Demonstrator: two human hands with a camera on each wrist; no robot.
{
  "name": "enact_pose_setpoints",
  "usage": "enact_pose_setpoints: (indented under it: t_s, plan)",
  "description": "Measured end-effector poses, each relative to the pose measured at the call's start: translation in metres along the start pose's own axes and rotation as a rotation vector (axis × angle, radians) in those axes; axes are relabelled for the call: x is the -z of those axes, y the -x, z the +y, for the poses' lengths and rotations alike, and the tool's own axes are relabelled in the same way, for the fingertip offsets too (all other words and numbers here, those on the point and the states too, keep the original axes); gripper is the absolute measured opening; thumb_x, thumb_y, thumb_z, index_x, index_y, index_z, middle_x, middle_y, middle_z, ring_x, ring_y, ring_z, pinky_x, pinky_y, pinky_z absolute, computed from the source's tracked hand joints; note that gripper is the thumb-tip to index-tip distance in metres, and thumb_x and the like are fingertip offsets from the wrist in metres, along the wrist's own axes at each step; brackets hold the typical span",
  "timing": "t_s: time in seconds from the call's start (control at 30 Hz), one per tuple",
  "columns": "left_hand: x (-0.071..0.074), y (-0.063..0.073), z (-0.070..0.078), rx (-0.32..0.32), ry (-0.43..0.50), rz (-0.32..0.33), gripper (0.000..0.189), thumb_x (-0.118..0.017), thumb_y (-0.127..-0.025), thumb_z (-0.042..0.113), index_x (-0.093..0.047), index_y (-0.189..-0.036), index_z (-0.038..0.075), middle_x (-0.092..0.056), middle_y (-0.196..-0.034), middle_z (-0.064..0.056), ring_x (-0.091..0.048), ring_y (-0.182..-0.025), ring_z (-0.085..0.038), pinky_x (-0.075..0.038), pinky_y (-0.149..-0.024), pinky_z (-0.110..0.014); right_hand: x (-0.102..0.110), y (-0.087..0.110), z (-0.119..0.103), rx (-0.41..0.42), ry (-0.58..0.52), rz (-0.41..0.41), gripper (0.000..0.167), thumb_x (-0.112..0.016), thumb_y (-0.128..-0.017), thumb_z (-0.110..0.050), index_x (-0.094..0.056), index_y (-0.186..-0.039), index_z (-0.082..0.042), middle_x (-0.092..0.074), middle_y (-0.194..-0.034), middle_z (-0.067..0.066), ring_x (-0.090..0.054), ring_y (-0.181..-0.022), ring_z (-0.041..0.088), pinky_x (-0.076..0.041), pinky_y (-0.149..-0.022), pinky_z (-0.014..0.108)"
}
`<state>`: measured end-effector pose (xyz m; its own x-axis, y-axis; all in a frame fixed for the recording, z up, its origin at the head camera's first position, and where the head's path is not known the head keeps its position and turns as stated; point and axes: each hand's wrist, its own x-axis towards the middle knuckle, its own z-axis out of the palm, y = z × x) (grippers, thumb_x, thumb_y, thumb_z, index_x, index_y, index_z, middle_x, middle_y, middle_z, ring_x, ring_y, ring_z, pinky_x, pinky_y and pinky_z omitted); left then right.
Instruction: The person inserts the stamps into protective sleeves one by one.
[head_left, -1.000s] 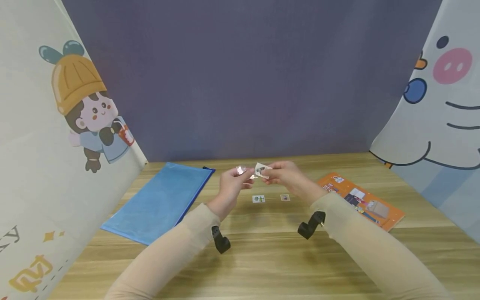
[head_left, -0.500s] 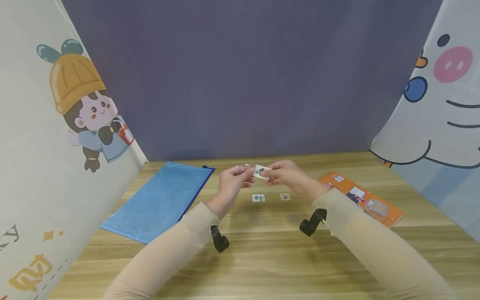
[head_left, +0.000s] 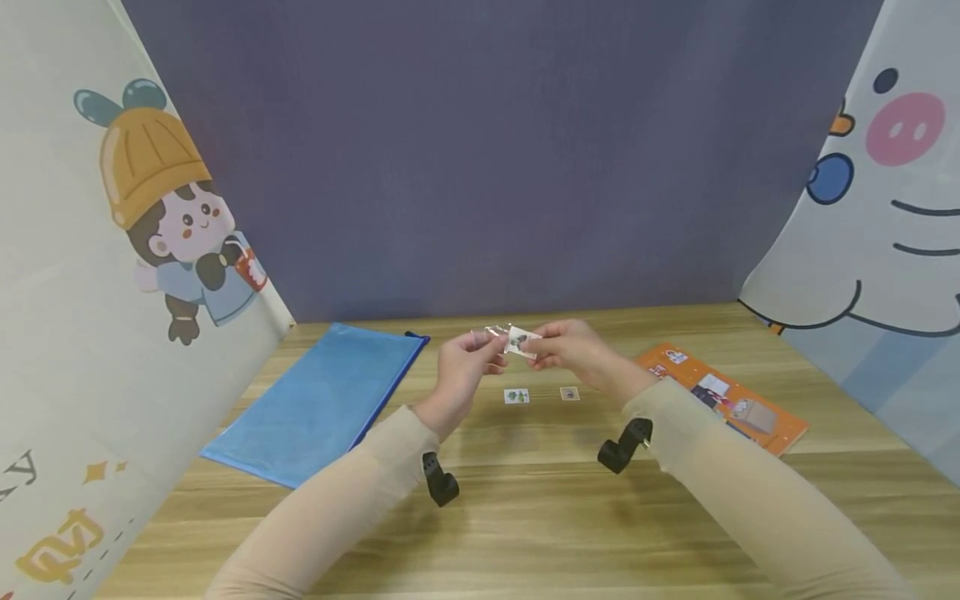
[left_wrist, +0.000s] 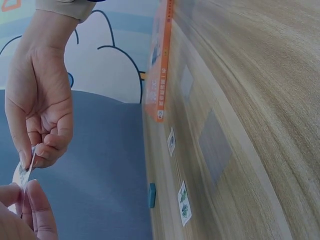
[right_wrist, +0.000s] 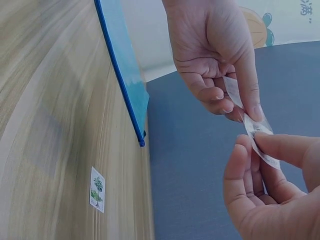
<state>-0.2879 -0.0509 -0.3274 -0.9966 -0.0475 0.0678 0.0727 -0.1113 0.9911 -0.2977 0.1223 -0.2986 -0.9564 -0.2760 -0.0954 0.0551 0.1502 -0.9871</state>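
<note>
Leftmost, a white wall panel printed with a cartoon child [head_left: 191, 221] in an orange knit hat runs along the edge of the wood-grain table [head_left: 525, 517]. Beside it, a translucent blue zip pouch [head_left: 315, 408] lies flat and slanted, its darker blue zip edge facing the middle. Next comes the left hand [head_left: 461, 367], in a beige sleeve with a black wrist camera [head_left: 441, 479]; its thumb and fingers pinch a clear plastic sleeve [right_wrist: 233, 92], raised above the table before the dark blue-grey curtain [head_left: 510, 167]. Just right of those fingertips is a white-edged postage stamp [head_left: 517, 340] with a dark picture, overlapping the film; whether it sits inside cannot be told. Below, a stamp with green trees [head_left: 517, 397] lies face up, and well right of it a smaller brownish stamp [head_left: 570, 393]. The left wrist view adds a small teal block [left_wrist: 152, 195] near the tree stamp, toward the curtain. The right hand [head_left: 573, 348] grips the raised stamp between thumb and fingers. Farther right, an orange booklet [head_left: 757, 414] lies partly behind the right sleeve, and a cartoon with a pink snout [head_left: 905, 129] decorates the other wall panel.
</note>
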Motion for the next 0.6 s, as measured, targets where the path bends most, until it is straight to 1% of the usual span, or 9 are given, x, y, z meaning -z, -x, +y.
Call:
enact_pose_setpoints:
  t_s: [0.17,0.33,0.47,0.6]
  plan:
    - [-0.0010,0.0013,0.0010,-0.003,-0.006,-0.005,0.021,-0.074,-0.085,0.010,-0.069,-0.100,-0.004,-0.071,-0.085,-0.012,-0.064,-0.061,-0.012,-0.059,-0.061,-0.024,-0.0006,-0.0004,-0.0001,0.014,0.015,0.024,0.018,-0.067,-0.089,-0.005,-0.061,-0.101,0.007,-0.063,-0.085,0.002,-0.062,-0.072,0.012,-0.059,-0.074,0.025]
    - [-0.0011,0.0018,0.0015,-0.017,-0.007,-0.008,0.022,-0.074,-0.086,0.011,-0.069,-0.102,-0.004,-0.070,-0.082,-0.008,-0.063,-0.061,-0.011,-0.059,-0.061,-0.024,0.0000,-0.0015,0.0010,0.014,0.025,0.014,0.025,-0.067,-0.089,-0.005,-0.060,-0.108,0.010,-0.064,-0.086,0.003,-0.062,-0.073,0.013,-0.059,-0.076,0.026]
    - [-0.0006,0.0023,0.0023,-0.028,-0.007,-0.014,0.022,-0.073,-0.086,0.011,-0.069,-0.101,-0.004,-0.069,-0.079,-0.005,-0.063,-0.061,-0.010,-0.059,-0.061,-0.024,0.0001,-0.0007,-0.0013,0.020,0.067,0.003,0.029,-0.066,-0.090,-0.005,-0.058,-0.113,0.011,-0.064,-0.088,0.004,-0.063,-0.076,0.014,-0.059,-0.078,0.027]
    - [0.0012,0.0024,0.0025,-0.038,-0.016,-0.028,0.022,-0.073,-0.086,0.011,-0.069,-0.101,-0.004,-0.069,-0.080,-0.004,-0.062,-0.062,-0.011,-0.059,-0.061,-0.023,0.0001,0.0006,-0.0034,0.030,0.097,-0.007,0.030,-0.066,-0.090,-0.005,-0.058,-0.115,0.010,-0.065,-0.090,0.004,-0.063,-0.079,0.015,-0.059,-0.082,0.030]
